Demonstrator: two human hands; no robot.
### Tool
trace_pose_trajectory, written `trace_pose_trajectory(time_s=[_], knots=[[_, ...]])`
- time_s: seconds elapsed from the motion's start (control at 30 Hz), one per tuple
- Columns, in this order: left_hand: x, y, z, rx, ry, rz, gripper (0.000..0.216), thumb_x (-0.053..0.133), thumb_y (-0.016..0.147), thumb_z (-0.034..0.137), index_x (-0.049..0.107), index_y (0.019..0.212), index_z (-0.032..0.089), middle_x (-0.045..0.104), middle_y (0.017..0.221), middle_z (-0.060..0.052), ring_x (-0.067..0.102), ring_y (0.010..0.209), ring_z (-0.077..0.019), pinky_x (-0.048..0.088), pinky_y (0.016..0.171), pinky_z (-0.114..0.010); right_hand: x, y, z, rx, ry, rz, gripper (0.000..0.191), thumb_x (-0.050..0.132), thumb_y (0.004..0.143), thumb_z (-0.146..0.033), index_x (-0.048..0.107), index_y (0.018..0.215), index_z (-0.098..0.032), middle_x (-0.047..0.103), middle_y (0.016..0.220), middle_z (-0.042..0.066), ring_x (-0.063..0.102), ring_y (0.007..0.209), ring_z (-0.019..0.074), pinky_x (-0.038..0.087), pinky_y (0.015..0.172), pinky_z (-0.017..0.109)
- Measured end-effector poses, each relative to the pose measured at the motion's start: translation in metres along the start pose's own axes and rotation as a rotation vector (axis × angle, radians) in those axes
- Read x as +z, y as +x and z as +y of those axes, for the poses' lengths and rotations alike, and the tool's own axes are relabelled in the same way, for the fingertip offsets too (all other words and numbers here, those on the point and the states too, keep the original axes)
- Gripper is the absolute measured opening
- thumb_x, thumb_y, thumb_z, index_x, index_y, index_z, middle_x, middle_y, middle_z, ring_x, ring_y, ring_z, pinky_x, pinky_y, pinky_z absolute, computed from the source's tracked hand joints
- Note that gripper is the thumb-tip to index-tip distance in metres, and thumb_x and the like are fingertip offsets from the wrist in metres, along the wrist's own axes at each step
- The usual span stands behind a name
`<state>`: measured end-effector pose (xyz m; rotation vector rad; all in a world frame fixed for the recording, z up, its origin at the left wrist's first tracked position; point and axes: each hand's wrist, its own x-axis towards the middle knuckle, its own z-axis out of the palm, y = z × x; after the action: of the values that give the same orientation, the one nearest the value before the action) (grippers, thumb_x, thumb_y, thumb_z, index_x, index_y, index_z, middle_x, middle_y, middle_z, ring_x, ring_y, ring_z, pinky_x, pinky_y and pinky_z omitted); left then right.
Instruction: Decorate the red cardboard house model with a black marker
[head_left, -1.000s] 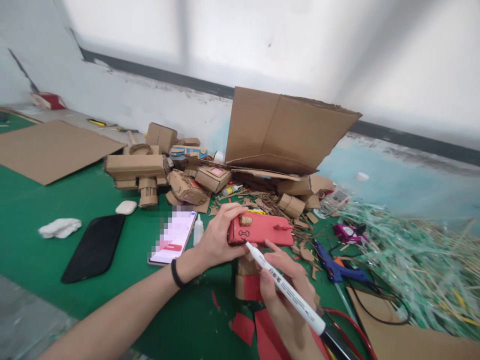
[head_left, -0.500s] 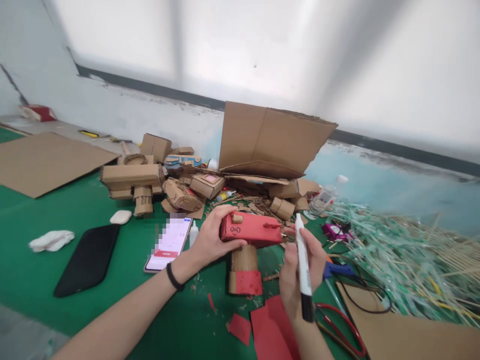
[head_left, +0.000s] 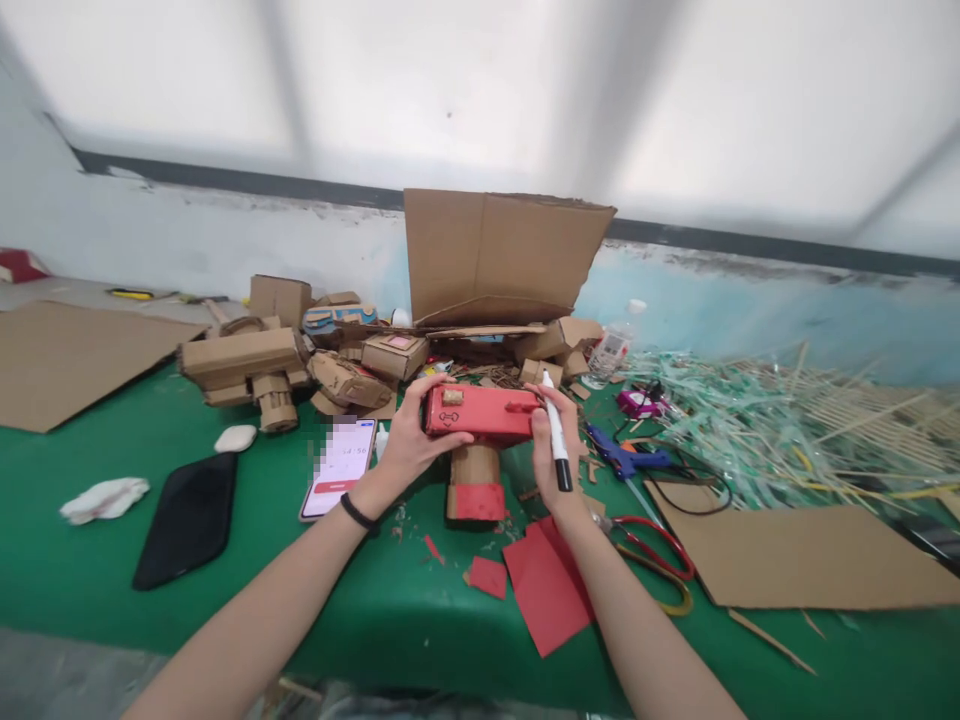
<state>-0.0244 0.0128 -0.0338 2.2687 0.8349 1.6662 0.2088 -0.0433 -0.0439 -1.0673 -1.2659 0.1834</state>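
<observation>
A cardboard model stands in front of me: a red-covered box [head_left: 487, 410] on a brown round base [head_left: 472, 480] with a red patch low on it. Black lines are drawn at the box's left end, beneath a small brown roll [head_left: 452, 397]. My left hand [head_left: 412, 440] grips that end, thumb along the front and fingers over the top. At the opposite end, my right hand [head_left: 559, 450] holds a white marker [head_left: 556, 425], its black end pointing down, while the fingers also meet the box. Red paper [head_left: 547, 585] and red-handled scissors [head_left: 660, 545] lie below.
Left are a phone [head_left: 341, 470], a black pouch [head_left: 187, 520] and another cardboard model [head_left: 244, 365]. Behind rise cardboard pieces and a tall sheet [head_left: 502, 255]. Right are a blue glue gun [head_left: 626, 455], thin sticks in plastic [head_left: 720, 410], a bottle [head_left: 611, 350] and flat cardboard [head_left: 795, 555].
My right hand has moved in to the box's right end, with the marker still in it. The whole view has shifted, showing more of the table's front edge. My left hand keeps its grip.
</observation>
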Motion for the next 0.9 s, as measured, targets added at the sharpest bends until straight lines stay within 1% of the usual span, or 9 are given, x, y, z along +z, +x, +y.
trace_pose_trajectory(time_s=[0.07,0.2,0.33,0.43,0.53,0.63,0.73,0.83,0.9], knots=[[0.000,0.001,0.000,0.002,0.015,0.016,0.088,0.084,0.088,0.074,0.052,0.154,0.025,0.070,0.140,-0.015,0.076,0.125,-0.0339,0.063,0.109,-0.051,0.001,0.001,0.006,-0.036,-0.015,-0.017,0.042,0.060,0.110,-0.051,0.066,0.142,-0.025,0.077,0.134,0.011,0.078,0.111,0.0241,0.061,0.109,0.047],[0.000,0.004,0.003,0.028,0.055,0.048,0.084,0.084,0.091,0.068,0.051,0.154,0.024,0.069,0.141,-0.015,0.075,0.126,-0.0323,0.062,0.109,-0.049,0.002,0.005,0.013,-0.149,-0.019,0.026,0.047,0.061,0.110,-0.045,0.058,0.153,-0.025,0.069,0.150,0.015,0.071,0.134,0.0276,0.058,0.115,0.050],[-0.001,0.006,0.008,0.083,0.098,0.101,0.083,0.087,0.091,0.062,0.050,0.154,0.024,0.068,0.142,-0.016,0.072,0.131,-0.0330,0.059,0.115,-0.053,0.004,0.000,-0.002,-0.298,0.012,0.127,0.051,0.058,0.112,-0.035,0.051,0.162,-0.030,0.061,0.158,0.015,0.067,0.140,0.0274,0.053,0.122,0.056],[0.000,0.005,0.014,0.132,0.130,0.119,0.085,0.091,0.089,0.060,0.051,0.154,0.024,0.069,0.140,-0.015,0.071,0.131,-0.0331,0.060,0.115,-0.053,0.007,-0.012,-0.023,-0.395,0.050,0.068,0.054,0.058,0.112,-0.034,0.050,0.165,-0.029,0.068,0.148,0.015,0.074,0.129,0.0284,0.062,0.112,0.056],[-0.001,0.005,0.022,0.180,0.156,0.124,0.089,0.093,0.086,0.060,0.051,0.156,0.024,0.070,0.139,-0.016,0.070,0.131,-0.0330,0.061,0.113,-0.053,0.007,-0.024,-0.043,-0.501,0.086,-0.023,0.063,0.058,0.113,-0.033,0.042,0.173,-0.030,0.074,0.140,0.013,0.079,0.119,0.0277,0.068,0.103,0.053],[-0.002,0.006,0.027,0.237,0.163,0.132,0.089,0.091,0.089,0.060,0.050,0.158,0.023,0.071,0.137,-0.016,0.071,0.129,-0.0326,0.063,0.110,-0.051,0.004,-0.027,-0.057,-0.591,0.033,-0.062,0.052,0.060,0.112,-0.030,0.058,0.162,-0.017,0.075,0.134,0.017,0.077,0.122,0.0272,0.071,0.096,0.043],[-0.003,0.007,0.029,0.266,0.150,0.123,0.087,0.089,0.091,0.060,0.050,0.159,0.022,0.071,0.135,-0.016,0.071,0.128,-0.0320,0.064,0.110,-0.050,0.001,-0.023,-0.065,-0.583,0.044,-0.117,0.041,0.059,0.112,-0.027,0.066,0.149,-0.009,0.077,0.123,0.017,0.076,0.120,0.0258,0.071,0.100,0.042],[-0.004,0.007,0.028,0.274,0.145,0.107,0.086,0.089,0.092,0.057,0.050,0.160,0.022,0.071,0.136,-0.016,0.071,0.128,-0.0324,0.064,0.109,-0.050,0.002,-0.019,-0.069,-0.512,0.205,-0.138,0.034,0.060,0.109,-0.021,0.064,0.141,-0.010,0.077,0.107,0.009,0.079,0.107,0.0227,0.068,0.109,0.051],[-0.003,0.007,0.027,0.272,0.144,0.112,0.086,0.089,0.092,0.057,0.049,0.161,0.024,0.071,0.136,-0.015,0.071,0.128,-0.0328,0.065,0.108,-0.051,0.004,-0.018,-0.072,-0.489,0.248,-0.147,0.027,0.059,0.108,-0.019,0.064,0.133,-0.011,0.075,0.098,0.006,0.079,0.094,0.0201,0.068,0.109,0.056]])
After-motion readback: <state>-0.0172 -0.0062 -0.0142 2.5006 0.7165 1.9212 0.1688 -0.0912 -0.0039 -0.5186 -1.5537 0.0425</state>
